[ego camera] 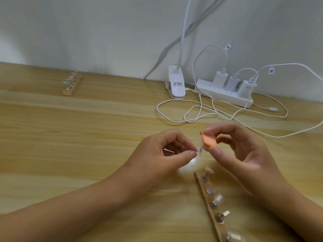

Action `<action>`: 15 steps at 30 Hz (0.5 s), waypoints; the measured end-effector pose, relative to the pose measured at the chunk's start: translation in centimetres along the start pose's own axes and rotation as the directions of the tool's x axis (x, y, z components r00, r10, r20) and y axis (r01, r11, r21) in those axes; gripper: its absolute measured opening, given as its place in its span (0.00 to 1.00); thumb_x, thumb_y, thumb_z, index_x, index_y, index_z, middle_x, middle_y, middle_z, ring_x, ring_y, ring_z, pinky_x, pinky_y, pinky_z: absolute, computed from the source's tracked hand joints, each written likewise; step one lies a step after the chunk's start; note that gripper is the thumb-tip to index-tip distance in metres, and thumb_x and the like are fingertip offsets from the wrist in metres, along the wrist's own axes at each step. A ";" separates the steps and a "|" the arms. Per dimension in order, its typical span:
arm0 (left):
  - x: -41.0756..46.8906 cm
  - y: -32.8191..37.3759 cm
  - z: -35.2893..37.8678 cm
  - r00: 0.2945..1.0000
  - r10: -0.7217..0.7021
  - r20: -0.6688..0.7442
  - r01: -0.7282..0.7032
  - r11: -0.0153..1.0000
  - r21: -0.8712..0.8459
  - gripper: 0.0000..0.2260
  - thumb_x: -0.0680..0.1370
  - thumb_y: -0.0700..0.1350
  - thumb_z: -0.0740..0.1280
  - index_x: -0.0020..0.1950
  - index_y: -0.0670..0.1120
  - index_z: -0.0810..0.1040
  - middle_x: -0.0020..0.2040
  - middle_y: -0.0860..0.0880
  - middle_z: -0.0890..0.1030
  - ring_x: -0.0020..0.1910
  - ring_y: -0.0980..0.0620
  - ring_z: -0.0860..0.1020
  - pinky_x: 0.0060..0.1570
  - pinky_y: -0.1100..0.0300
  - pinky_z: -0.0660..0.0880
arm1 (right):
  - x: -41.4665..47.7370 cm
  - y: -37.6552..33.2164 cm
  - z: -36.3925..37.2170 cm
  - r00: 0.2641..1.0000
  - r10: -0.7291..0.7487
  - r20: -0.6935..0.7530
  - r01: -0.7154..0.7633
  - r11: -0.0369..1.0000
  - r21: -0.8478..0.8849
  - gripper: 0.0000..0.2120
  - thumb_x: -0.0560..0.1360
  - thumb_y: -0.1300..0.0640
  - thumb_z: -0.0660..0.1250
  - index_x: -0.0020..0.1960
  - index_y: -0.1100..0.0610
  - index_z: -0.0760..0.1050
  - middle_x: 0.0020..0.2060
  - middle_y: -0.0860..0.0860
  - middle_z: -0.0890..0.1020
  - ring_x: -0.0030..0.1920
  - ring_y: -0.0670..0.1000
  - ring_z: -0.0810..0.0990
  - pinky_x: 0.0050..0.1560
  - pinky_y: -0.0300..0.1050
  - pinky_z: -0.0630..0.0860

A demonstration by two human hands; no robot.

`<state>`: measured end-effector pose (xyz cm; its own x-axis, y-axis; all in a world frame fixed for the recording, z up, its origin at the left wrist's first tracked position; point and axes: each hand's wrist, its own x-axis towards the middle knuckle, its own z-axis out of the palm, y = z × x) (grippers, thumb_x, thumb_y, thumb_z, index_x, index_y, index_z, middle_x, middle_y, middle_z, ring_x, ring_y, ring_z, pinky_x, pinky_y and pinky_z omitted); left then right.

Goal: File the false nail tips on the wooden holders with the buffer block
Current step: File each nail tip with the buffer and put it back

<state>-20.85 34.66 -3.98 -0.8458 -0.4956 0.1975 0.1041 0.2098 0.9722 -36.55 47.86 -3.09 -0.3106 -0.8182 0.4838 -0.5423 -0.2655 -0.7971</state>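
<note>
My left hand (164, 151) pinches a small metal stand with a clear false nail tip (199, 151) between thumb and forefinger, above the table. My right hand (239, 147) grips the orange buffer block (261, 141) between thumb and fingers, its lower edge touching the nail tip. A wooden holder (214, 206) lies below my right hand, running toward the lower right, with several clear tips on metal stands. A second wooden holder (71, 84) with several tips sits far left near the wall.
A white clip lamp (176, 84) and a white power strip (225, 95) with three chargers stand at the back by the wall. White cables (192, 112) loop across the wooden table (70, 137) behind my hands.
</note>
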 end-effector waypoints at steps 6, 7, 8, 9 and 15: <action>0.1 -0.2 0.0 1.000 0.002 -0.011 -0.002 1.000 0.002 0.02 0.70 0.48 0.72 0.40 0.56 0.82 0.39 0.52 0.82 0.40 0.60 0.78 0.40 0.69 0.73 | -0.1 0.0 0.2 0.999 -0.014 0.034 0.014 1.000 -0.017 0.22 0.71 0.50 0.72 0.65 0.48 0.75 0.54 0.48 0.80 0.58 0.57 0.78 0.60 0.55 0.74; 0.1 -0.2 0.0 1.000 0.001 -0.011 -0.001 1.000 -0.003 0.02 0.70 0.48 0.72 0.40 0.56 0.82 0.39 0.52 0.82 0.40 0.60 0.78 0.40 0.69 0.73 | -0.1 0.0 0.2 0.999 -0.007 0.042 0.009 0.999 -0.048 0.21 0.71 0.50 0.71 0.64 0.49 0.76 0.53 0.48 0.80 0.57 0.57 0.78 0.60 0.56 0.74; 0.1 -0.2 0.1 1.000 0.001 -0.008 -0.001 1.000 -0.004 0.02 0.70 0.48 0.72 0.40 0.56 0.82 0.40 0.51 0.82 0.40 0.60 0.78 0.40 0.68 0.73 | -0.2 0.0 0.3 0.998 -0.022 0.052 0.026 0.997 -0.073 0.20 0.71 0.51 0.70 0.63 0.49 0.77 0.53 0.47 0.80 0.58 0.57 0.78 0.59 0.56 0.74; 0.1 -0.1 0.1 1.000 0.003 -0.006 -0.003 1.000 -0.004 0.02 0.70 0.48 0.72 0.41 0.56 0.82 0.40 0.50 0.83 0.40 0.59 0.79 0.40 0.68 0.73 | -0.2 0.0 0.4 0.996 -0.052 0.065 0.059 0.994 -0.097 0.19 0.72 0.51 0.70 0.62 0.50 0.77 0.53 0.47 0.80 0.58 0.57 0.78 0.58 0.54 0.74; 0.2 0.0 0.1 0.999 -0.033 -0.018 0.032 0.999 -0.031 0.03 0.70 0.47 0.73 0.43 0.52 0.83 0.41 0.46 0.83 0.40 0.57 0.80 0.45 0.59 0.76 | -0.3 0.0 0.6 0.991 -0.123 0.052 0.132 0.966 -0.223 0.20 0.71 0.53 0.69 0.63 0.52 0.76 0.56 0.48 0.79 0.59 0.55 0.77 0.57 0.50 0.74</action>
<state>-21.04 34.69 -3.98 -0.8390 -0.5177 0.1677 0.0928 0.1676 0.9815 -36.06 47.77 -3.45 -0.2007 -0.8045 0.5590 -0.7387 -0.2505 -0.6258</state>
